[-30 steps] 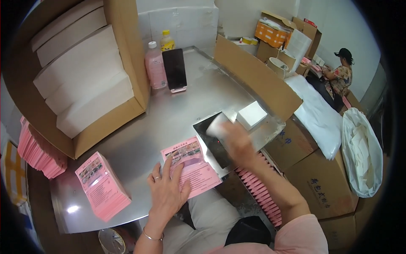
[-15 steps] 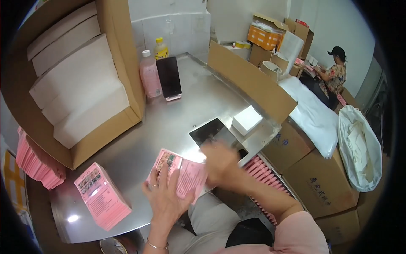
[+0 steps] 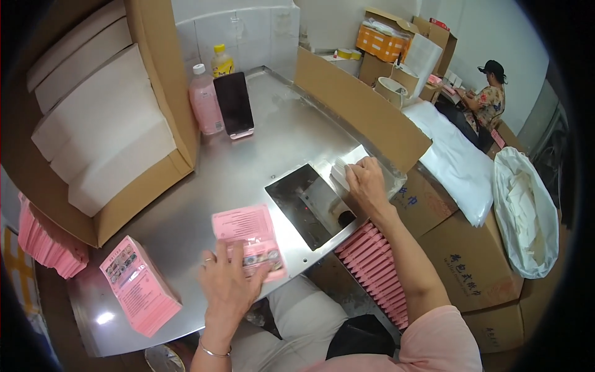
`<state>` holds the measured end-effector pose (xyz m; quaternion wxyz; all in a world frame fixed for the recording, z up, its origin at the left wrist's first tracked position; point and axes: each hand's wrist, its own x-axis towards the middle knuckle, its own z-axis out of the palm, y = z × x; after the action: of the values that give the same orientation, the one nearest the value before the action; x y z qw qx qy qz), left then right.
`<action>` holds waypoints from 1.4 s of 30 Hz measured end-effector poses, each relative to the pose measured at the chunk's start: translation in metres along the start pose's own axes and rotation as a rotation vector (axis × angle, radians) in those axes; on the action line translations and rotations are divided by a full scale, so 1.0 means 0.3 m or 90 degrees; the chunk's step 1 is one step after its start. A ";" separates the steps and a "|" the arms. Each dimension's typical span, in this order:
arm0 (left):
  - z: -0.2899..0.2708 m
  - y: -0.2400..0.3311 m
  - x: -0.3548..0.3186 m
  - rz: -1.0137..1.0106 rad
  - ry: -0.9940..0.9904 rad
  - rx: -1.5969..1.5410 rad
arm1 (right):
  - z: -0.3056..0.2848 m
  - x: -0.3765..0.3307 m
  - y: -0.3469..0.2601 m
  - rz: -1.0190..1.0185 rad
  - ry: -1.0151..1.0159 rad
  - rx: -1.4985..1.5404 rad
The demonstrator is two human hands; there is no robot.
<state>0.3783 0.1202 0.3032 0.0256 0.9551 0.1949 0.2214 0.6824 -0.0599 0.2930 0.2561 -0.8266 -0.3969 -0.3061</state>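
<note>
A pink printed packet (image 3: pixel 249 239) lies flat on the steel table (image 3: pixel 273 142), near its front edge and just left of a rectangular opening (image 3: pixel 312 204) cut into the tabletop. The left hand (image 3: pixel 228 286) rests on the packet's near end, palm down, fingers spread and pressing it against the table rather than closing around it; a ring shows on one finger and a thin bracelet on the wrist. The right arm stretches forward across the opening, and the right hand (image 3: pixel 365 183) is curled over a small stack of white folded tissues (image 3: pixel 343 172) at the opening's far corner, fingers bent around them in a grasp. A second stack of pink packets (image 3: pixel 139 286) sits farther left on the table. Behind stand a pink bottle (image 3: pixel 206 106) and a dark phone (image 3: pixel 234 104) propped upright.
</note>
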 end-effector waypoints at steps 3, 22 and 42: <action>0.055 0.014 -0.004 -0.029 0.010 -0.022 | 0.002 -0.012 0.026 0.010 0.012 0.026; 0.006 0.022 -0.024 0.049 -0.028 -0.191 | 0.001 -0.216 -0.548 -0.404 -0.139 0.152; -0.249 -0.572 -0.306 -0.320 0.059 -0.006 | 0.026 -0.030 -0.012 -0.090 0.052 -0.216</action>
<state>0.2082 0.2405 0.3093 0.0754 0.8654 0.4262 0.2526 0.6772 -0.0573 0.2821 0.1064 -0.8150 -0.3859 -0.4191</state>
